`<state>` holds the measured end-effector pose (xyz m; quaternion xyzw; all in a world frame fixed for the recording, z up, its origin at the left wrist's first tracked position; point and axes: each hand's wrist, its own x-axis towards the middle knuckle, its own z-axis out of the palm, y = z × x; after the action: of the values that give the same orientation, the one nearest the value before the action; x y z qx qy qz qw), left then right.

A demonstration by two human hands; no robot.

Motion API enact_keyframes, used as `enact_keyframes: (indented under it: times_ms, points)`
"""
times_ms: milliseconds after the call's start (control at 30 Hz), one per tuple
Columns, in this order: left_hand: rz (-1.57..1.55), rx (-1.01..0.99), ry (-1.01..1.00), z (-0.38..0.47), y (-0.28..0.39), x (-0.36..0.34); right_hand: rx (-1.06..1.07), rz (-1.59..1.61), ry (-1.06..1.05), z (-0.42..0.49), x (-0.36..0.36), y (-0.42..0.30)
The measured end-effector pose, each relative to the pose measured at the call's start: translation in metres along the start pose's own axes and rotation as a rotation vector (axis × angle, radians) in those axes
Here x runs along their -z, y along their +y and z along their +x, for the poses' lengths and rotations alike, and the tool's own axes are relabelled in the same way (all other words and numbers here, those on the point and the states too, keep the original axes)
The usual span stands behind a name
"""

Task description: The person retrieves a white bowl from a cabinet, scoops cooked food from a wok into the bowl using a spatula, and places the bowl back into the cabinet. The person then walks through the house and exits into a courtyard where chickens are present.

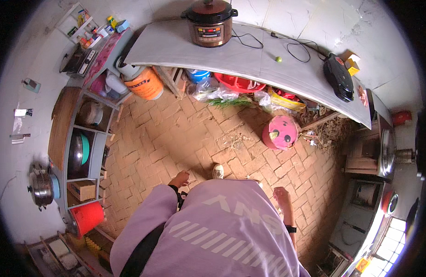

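Note:
My left hand [181, 179] hangs beside my body above the brick floor, its fingers loosely curled, and nothing shows in it. On the other side, my right hand [281, 194] is also held low with bent fingers; no object is visible in it. Neither hand touches anything around it. Ahead of me stands a long grey counter [261, 65] bearing an electric pressure cooker [210, 33], a small green round item [278, 59], a black cord and a black electric griddle [338, 78]. A pink round stool [281, 132] stands on the floor in front of the counter.
An orange gas cylinder [143, 83] stands at the counter's left end. Shelving with pots [64, 138] lines the left wall, near a red bucket [86, 218]. Green onions [232, 101], bags and dry twigs [332, 131] lie under the counter. More cabinets [363, 152] stand at the right.

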<state>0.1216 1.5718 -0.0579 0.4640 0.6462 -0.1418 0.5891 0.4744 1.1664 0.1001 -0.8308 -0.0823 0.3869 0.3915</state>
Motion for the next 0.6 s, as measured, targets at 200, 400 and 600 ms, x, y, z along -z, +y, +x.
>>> enact_keyframes:
  times_ms: [200, 400, 600]
  points:
    - [0.091, -0.145, -0.226, 0.008, 0.034, 0.021, -0.137, -0.176, 0.008, -0.017, -0.021, 0.044]
    - [0.241, -0.244, -0.293, 0.019, 0.058, 0.016, -0.448, -0.262, -0.151, -0.033, -0.021, 0.098]
    - [0.349, -0.222, -0.241, 0.006, 0.074, -0.002, -0.396, -0.24, -0.065, -0.043, -0.02, 0.137]
